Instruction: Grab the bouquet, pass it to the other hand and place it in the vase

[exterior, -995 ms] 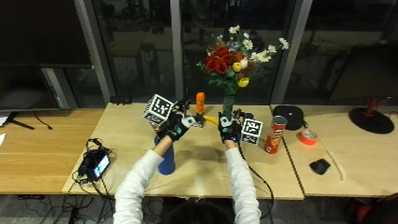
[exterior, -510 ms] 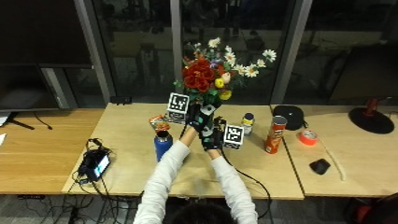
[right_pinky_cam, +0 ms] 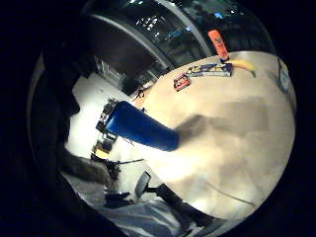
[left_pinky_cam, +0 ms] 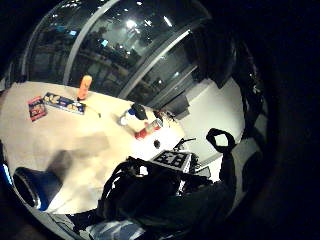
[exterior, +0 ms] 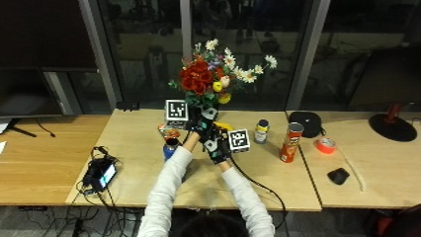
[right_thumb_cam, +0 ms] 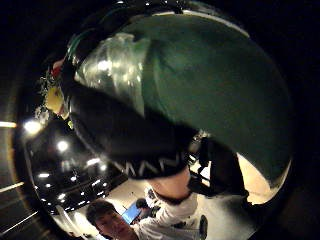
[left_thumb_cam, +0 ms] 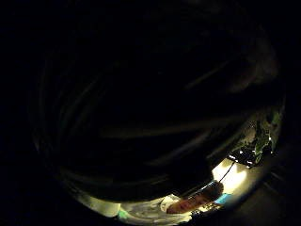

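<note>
Bouquet (exterior: 214, 81): held upright in the air over the far half of the counter (exterior: 276, 177), blooms high, its green wrapped stem end down between both gloved hands.
Left hand (exterior: 196, 126): raised at the stems; the right thumb side palm view shows a gloved hand's fingers (right_thumb_cam: 125, 140) curled round the wrap, so I judge this hand to be gripping it.
Right hand (exterior: 216, 147): just below and touching the left one; the green wrap fills its palm view, but whether its fingers are closed on it I cannot tell.
Vase (exterior: 170, 150): blue, standing on the counter just beside the left forearm, toward the left edge, mouth open upward.
Step in hand: the handover, by my reading.
Doing it well: let the giving hand release only once the receiving hand has the stems; keep the stems vertical; then line the stem end over the vase mouth before lowering.
Risk: the top-heavy blooms could tip the narrow vase.
</note>
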Action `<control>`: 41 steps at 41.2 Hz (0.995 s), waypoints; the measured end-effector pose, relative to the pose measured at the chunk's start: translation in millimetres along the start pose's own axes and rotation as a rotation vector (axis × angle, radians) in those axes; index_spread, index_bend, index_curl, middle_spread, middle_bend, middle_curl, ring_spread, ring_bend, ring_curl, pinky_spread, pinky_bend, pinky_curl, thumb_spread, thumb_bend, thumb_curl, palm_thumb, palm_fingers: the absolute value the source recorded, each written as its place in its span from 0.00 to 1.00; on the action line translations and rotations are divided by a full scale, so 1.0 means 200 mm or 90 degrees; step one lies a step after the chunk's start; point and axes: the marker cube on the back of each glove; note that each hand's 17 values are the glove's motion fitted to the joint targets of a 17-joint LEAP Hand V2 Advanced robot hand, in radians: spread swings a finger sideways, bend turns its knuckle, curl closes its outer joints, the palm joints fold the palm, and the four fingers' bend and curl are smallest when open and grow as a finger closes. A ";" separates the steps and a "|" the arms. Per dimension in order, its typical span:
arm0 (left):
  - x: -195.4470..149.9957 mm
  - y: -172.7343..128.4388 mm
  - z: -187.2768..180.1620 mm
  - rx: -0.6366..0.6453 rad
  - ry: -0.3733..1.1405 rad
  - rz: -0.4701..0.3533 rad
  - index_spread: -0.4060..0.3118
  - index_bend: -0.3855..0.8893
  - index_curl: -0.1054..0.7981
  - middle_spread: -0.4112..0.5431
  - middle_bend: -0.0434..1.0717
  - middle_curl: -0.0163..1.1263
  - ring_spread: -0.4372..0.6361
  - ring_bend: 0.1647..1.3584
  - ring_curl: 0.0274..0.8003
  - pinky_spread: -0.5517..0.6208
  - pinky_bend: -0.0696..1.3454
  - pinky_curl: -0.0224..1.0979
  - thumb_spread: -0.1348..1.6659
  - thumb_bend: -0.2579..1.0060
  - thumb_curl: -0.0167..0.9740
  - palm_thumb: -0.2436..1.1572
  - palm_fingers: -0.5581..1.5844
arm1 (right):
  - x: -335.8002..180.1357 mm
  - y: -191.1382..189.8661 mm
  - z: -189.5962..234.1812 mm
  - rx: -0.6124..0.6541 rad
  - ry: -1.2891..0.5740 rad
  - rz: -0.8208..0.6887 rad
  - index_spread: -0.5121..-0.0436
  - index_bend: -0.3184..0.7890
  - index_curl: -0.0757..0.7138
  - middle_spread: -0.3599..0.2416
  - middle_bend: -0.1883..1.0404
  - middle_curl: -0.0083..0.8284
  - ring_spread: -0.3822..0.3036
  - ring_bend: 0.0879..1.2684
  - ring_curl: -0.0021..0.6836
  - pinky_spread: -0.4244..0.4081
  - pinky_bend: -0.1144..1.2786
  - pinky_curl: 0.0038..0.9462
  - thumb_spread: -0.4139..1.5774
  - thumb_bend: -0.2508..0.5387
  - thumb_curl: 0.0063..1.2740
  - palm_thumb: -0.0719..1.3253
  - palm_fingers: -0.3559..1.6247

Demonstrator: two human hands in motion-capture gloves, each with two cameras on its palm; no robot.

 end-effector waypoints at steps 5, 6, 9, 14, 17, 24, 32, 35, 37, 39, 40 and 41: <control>0.03 -0.06 -0.16 0.043 -0.133 -0.038 0.10 0.70 0.67 0.11 0.67 0.50 0.07 0.53 0.54 0.15 0.46 0.42 0.27 0.18 0.65 0.78 0.93 | 0.00 -0.03 -0.04 -0.049 0.015 -0.079 0.53 0.32 0.72 0.31 0.56 0.65 0.25 0.59 0.70 0.19 0.65 0.49 0.59 0.23 0.49 0.62 0.62; 0.03 -0.07 -0.20 0.054 -0.169 -0.046 0.09 0.70 0.68 0.11 0.67 0.50 0.07 0.53 0.55 0.15 0.47 0.42 0.27 0.18 0.66 0.78 0.93 | 0.00 -0.01 -0.05 -0.049 0.008 -0.019 0.52 0.33 0.71 0.31 0.56 0.65 0.26 0.58 0.71 0.22 0.63 0.50 0.60 0.23 0.48 0.60 0.59; 0.07 -0.12 -0.28 0.072 -0.201 -0.018 0.08 0.71 0.69 0.10 0.68 0.50 0.06 0.54 0.56 0.15 0.47 0.42 0.26 0.18 0.67 0.78 0.92 | -0.03 0.02 -0.08 -0.040 0.002 0.115 0.49 0.34 0.67 0.33 0.54 0.63 0.29 0.53 0.68 0.32 0.57 0.48 0.63 0.24 0.46 0.56 0.49; 0.17 -0.19 -0.40 0.112 -0.218 0.034 0.07 0.71 0.71 0.09 0.69 0.51 0.06 0.55 0.57 0.14 0.48 0.43 0.25 0.18 0.70 0.78 0.92 | 0.00 0.01 -0.16 -0.023 0.068 0.161 0.47 0.35 0.58 0.36 0.49 0.58 0.32 0.48 0.61 0.44 0.53 0.43 0.67 0.26 0.43 0.53 0.46; 0.17 -0.21 -0.49 0.152 -0.273 0.003 0.07 0.71 0.72 0.09 0.69 0.51 0.06 0.55 0.57 0.14 0.48 0.43 0.24 0.18 0.71 0.78 0.91 | 0.07 0.01 -0.20 -0.011 0.080 0.175 0.47 0.35 0.54 0.37 0.47 0.56 0.33 0.46 0.58 0.49 0.52 0.40 0.68 0.27 0.41 0.52 0.47; 0.15 -0.24 -0.64 0.203 -0.304 -0.005 0.07 0.71 0.74 0.09 0.70 0.51 0.06 0.55 0.58 0.14 0.49 0.43 0.23 0.18 0.74 0.78 0.91 | 0.13 0.02 -0.27 0.002 0.107 0.200 0.46 0.36 0.48 0.39 0.45 0.54 0.34 0.44 0.56 0.56 0.49 0.38 0.71 0.29 0.40 0.52 0.47; 0.09 -0.21 -0.78 0.255 -0.337 -0.025 0.06 0.71 0.75 0.08 0.70 0.51 0.06 0.54 0.59 0.14 0.49 0.43 0.23 0.18 0.77 0.78 0.91 | 0.14 0.03 -0.31 0.004 0.131 0.212 0.47 0.38 0.44 0.42 0.43 0.53 0.35 0.43 0.55 0.59 0.47 0.36 0.73 0.30 0.39 0.53 0.49; 0.06 -0.21 -0.81 0.265 -0.339 -0.034 0.06 0.71 0.76 0.09 0.71 0.51 0.06 0.54 0.59 0.14 0.49 0.43 0.23 0.18 0.78 0.78 0.91 | 0.16 0.04 -0.31 0.005 0.128 0.220 0.49 0.37 0.43 0.42 0.43 0.53 0.35 0.42 0.55 0.59 0.46 0.36 0.73 0.30 0.39 0.54 0.50; 0.04 -0.20 -0.83 0.272 -0.341 -0.035 0.06 0.71 0.76 0.09 0.71 0.51 0.05 0.54 0.59 0.14 0.49 0.43 0.22 0.18 0.78 0.78 0.91 | 0.17 0.04 -0.32 0.005 0.126 0.223 0.49 0.38 0.43 0.42 0.43 0.52 0.35 0.41 0.55 0.60 0.45 0.36 0.73 0.30 0.38 0.54 0.50; 0.03 -0.20 -0.85 0.278 -0.344 -0.034 0.06 0.71 0.77 0.09 0.71 0.51 0.05 0.54 0.59 0.14 0.49 0.43 0.22 0.18 0.79 0.77 0.91 | 0.19 0.04 -0.32 0.006 0.125 0.224 0.49 0.38 0.42 0.42 0.42 0.52 0.35 0.40 0.55 0.61 0.45 0.36 0.73 0.30 0.38 0.55 0.51; 0.04 -0.20 -0.85 0.280 -0.344 -0.035 0.06 0.70 0.76 0.09 0.71 0.51 0.05 0.54 0.59 0.14 0.49 0.43 0.22 0.18 0.79 0.77 0.91 | 0.20 0.04 -0.32 0.007 0.127 0.224 0.50 0.38 0.42 0.42 0.42 0.52 0.35 0.40 0.54 0.61 0.44 0.36 0.74 0.29 0.38 0.55 0.51; 0.04 -0.19 -0.86 0.281 -0.343 -0.037 0.06 0.70 0.77 0.09 0.71 0.51 0.05 0.54 0.59 0.14 0.49 0.43 0.22 0.18 0.79 0.77 0.91 | 0.20 0.04 -0.32 0.008 0.129 0.225 0.50 0.38 0.42 0.42 0.42 0.52 0.35 0.40 0.54 0.61 0.44 0.35 0.74 0.29 0.38 0.55 0.51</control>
